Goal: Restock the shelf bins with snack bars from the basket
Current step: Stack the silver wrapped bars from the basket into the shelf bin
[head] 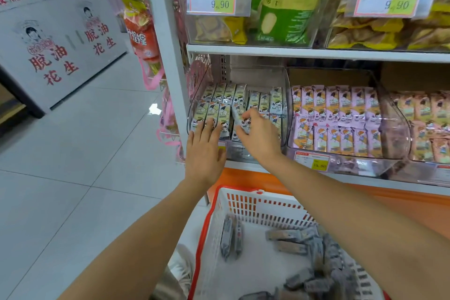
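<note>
A clear shelf bin (284,85) at the left of the lower shelf holds rows of green-and-grey snack bars (220,96). My left hand (205,151) lies flat with straight fingers against the front row of bars. My right hand (258,133) reaches into the same bin, its fingers curled round a bar (244,124) in the middle. Below, a white basket with a red rim (243,204) sits on the floor and holds several grey-wrapped bars (314,246).
To the right stand bins of pink bars (336,117) and orange bars (428,124). The upper shelf (316,52) carries bins of yellow and green snack bags. A white shelf post (168,56) rises at left. A grey display box (58,39) stands on the tiled floor.
</note>
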`<move>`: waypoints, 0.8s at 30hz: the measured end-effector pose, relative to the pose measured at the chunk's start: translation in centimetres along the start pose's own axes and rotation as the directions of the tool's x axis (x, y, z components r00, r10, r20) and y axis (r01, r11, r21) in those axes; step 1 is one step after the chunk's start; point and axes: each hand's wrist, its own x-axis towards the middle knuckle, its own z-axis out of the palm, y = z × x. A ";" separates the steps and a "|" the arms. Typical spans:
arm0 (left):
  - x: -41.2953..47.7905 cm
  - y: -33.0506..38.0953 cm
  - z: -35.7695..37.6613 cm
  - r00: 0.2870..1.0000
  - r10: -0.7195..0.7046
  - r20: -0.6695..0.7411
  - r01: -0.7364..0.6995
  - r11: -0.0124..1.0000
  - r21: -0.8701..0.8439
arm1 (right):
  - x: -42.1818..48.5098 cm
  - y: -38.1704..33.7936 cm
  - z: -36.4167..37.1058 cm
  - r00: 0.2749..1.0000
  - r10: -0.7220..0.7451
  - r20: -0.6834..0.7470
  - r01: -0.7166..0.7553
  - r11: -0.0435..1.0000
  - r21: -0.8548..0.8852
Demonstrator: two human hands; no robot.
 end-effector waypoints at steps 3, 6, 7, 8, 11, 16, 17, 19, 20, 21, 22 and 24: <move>0.0 -0.3 0.3 0.999 0.015 -0.040 -0.015 1.000 -0.005 | -0.6 0.2 0.5 0.998 -0.052 0.031 0.051 0.998 0.038; 0.1 -0.4 0.2 0.999 0.009 -0.050 -0.009 1.000 0.012 | -1.0 0.3 0.8 0.994 -0.086 0.061 0.084 0.996 0.033; 0.1 -0.4 0.2 0.999 0.007 -0.048 -0.006 1.000 0.019 | -1.1 0.4 1.0 0.993 -0.091 0.069 0.090 0.996 0.030; 0.2 -0.3 0.2 0.999 0.005 -0.046 -0.004 1.000 0.027 | -1.1 0.5 1.1 0.992 -0.093 0.081 0.091 0.995 0.028; 0.2 -0.2 0.2 1.000 0.002 -0.031 0.000 0.999 0.044 | -1.0 0.9 1.0 0.986 -0.105 0.131 0.105 0.994 0.009; 0.0 0.3 -0.1 1.000 -0.002 0.014 0.001 0.999 0.041 | 0.0 1.0 0.1 0.994 -0.077 0.075 0.077 0.997 -0.002; 0.0 0.4 -0.1 1.000 -0.007 0.028 0.005 0.999 0.045 | 0.2 0.9 0.1 0.997 -0.056 0.053 0.055 0.998 0.009; -0.1 0.5 -0.1 0.998 -0.015 0.056 0.012 0.998 0.057 | 0.4 0.8 0.4 0.999 -0.033 0.036 0.032 0.999 0.011; -0.1 0.5 -0.2 0.998 -0.016 0.065 0.012 0.998 0.062 | 0.5 0.7 0.5 0.999 -0.030 0.043 0.029 0.999 0.017; -0.1 0.5 -0.2 0.997 -0.018 0.070 0.014 0.998 0.066 | 0.5 0.6 0.7 0.998 -0.032 0.051 0.031 0.999 0.030; -0.1 0.4 -0.2 0.997 -0.019 0.068 0.015 0.998 0.067 | 0.5 0.5 0.8 0.998 -0.036 0.057 0.034 0.999 0.043; 0.0 0.1 -0.2 0.999 -0.017 0.052 0.013 0.998 0.066 | 0.5 0.5 1.0 0.997 -0.048 0.064 0.044 0.997 0.067</move>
